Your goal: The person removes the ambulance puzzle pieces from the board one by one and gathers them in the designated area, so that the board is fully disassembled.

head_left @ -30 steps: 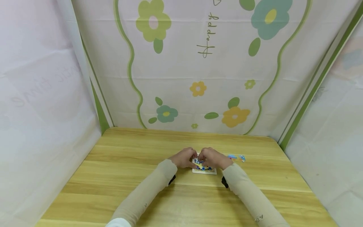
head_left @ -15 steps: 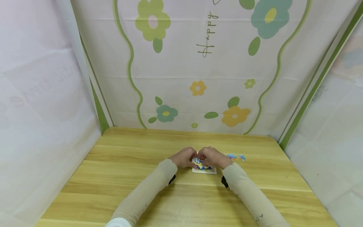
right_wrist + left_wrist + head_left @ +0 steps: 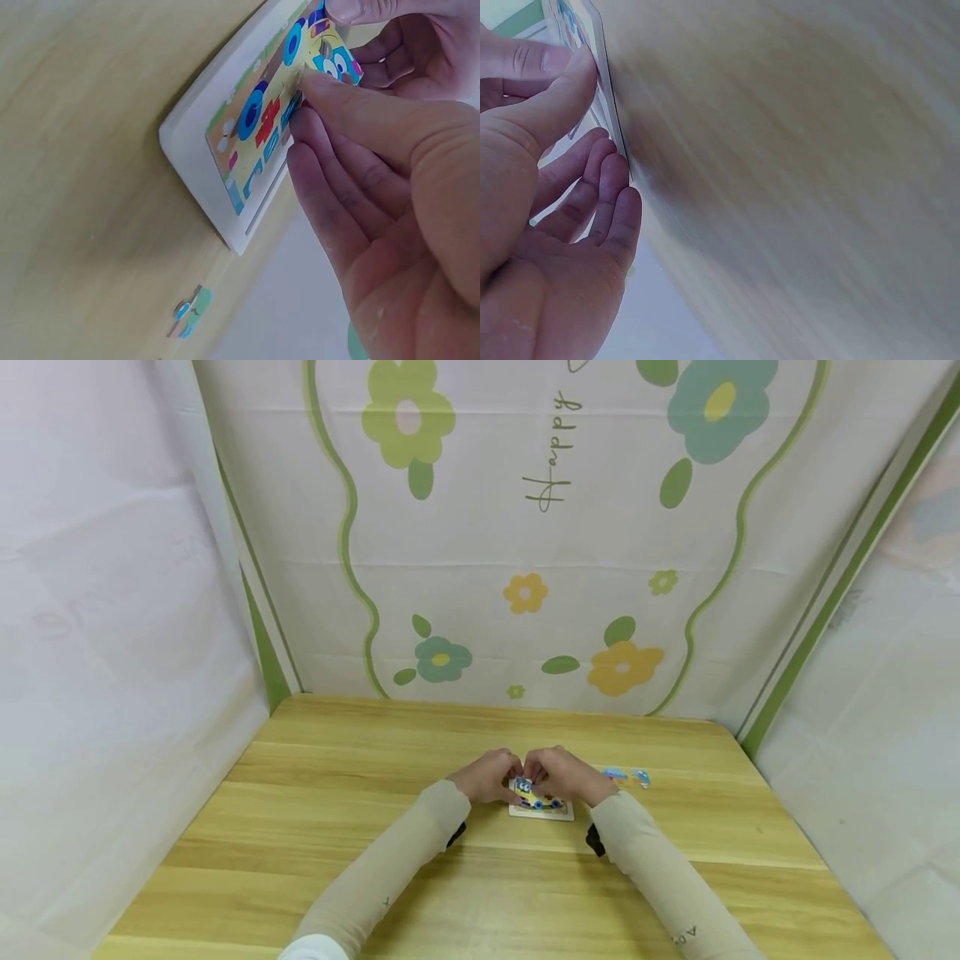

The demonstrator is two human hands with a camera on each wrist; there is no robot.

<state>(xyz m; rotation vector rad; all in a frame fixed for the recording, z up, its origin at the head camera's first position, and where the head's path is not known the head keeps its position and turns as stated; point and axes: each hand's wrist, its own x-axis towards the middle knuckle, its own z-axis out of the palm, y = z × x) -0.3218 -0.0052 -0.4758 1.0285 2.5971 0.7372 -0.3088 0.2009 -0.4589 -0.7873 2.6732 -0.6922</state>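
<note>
A small white-framed jigsaw board (image 3: 542, 815) with a yellow cartoon car lies on the table between both hands. My left hand (image 3: 487, 777) holds the board at its left side; in the left wrist view the thumb (image 3: 574, 86) lies at one edge and the fingertips (image 3: 619, 180) at another. My right hand (image 3: 564, 775) is over the board's upper right part. In the right wrist view its thumb and index finger pinch a jigsaw piece (image 3: 341, 64) with the car's eyes, tilted up from the picture. The piece's far edge is partly hidden by the fingers.
Two loose jigsaw pieces lie right of the board: a blue one (image 3: 615, 774) partly behind the right wrist, and another (image 3: 641, 778) farther right. The wooden table (image 3: 510, 893) is bounded by a flowered cloth (image 3: 465, 552) at the back and by cloth sides.
The right thumb and fingertips have shifted slightly, and more of the car's eyes and yellow body shows. The left hand and the board stay in place.
</note>
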